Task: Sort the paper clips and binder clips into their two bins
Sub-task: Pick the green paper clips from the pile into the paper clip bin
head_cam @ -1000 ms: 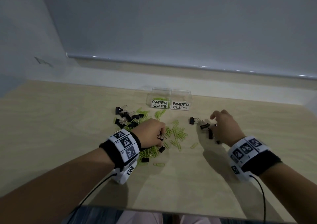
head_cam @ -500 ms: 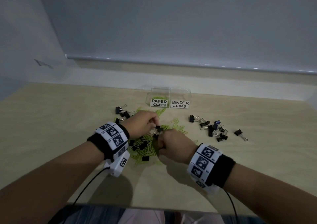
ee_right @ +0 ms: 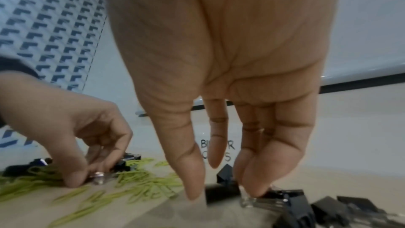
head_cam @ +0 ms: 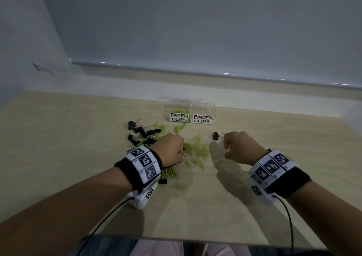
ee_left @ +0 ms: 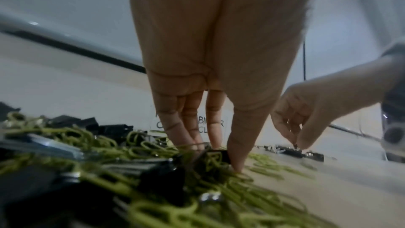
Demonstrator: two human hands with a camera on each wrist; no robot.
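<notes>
Green paper clips [head_cam: 197, 150] lie spread across the middle of the wooden table [head_cam: 58, 157], mixed with black binder clips [head_cam: 142, 133] at the left. My left hand [head_cam: 181, 153] reaches down into this pile; in the left wrist view its thumb [ee_left: 237, 159] and fingers pinch a black binder clip [ee_left: 219, 156]. My right hand [head_cam: 225, 147] hovers low over a group of binder clips [ee_right: 328, 209] on the right. Its thumb and fingers point down round one black binder clip [ee_right: 221, 194]. One more binder clip [head_cam: 216, 136] lies just left of that hand.
Two small clear bins stand side by side at the back: PAPER CLIPS [head_cam: 180, 116], with some green clips inside, and BINDER CLIPS [head_cam: 203, 118]. A white ledge and grey wall rise right behind them. One stray paper clip [head_cam: 179, 186] lies nearer to me.
My right hand has swung from beside my left hand at the green pile out to the right, over the binder clip group. My left hand stays in the pile, shifted slightly.
</notes>
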